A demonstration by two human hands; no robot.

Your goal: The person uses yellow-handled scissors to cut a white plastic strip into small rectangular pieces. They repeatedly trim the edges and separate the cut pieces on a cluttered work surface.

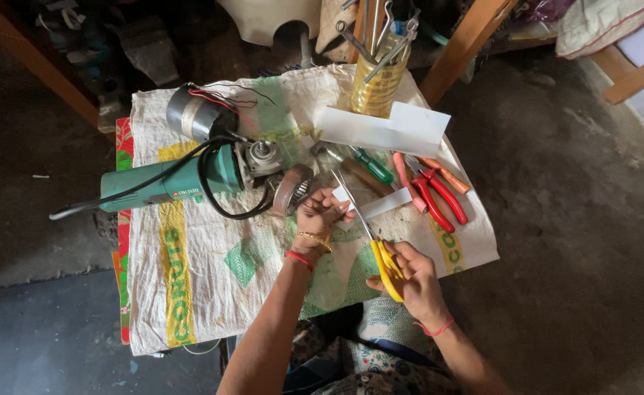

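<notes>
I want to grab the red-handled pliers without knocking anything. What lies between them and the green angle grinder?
In the head view, between the red-handled pliers and the green angle grinder lie a green-handled screwdriver, a round metal part and the left hand pinching a white paper strip.

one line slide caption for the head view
Right hand works yellow-handled scissors through a white paper strip held by left hand.

Scissors [385, 265] w/ yellow handles, white paper strip [380, 204], teal grinder [183, 181] w/ black cord, red + orange pliers [439, 192], white sack [212, 241] w/ green patches & yellow stripe.
</notes>
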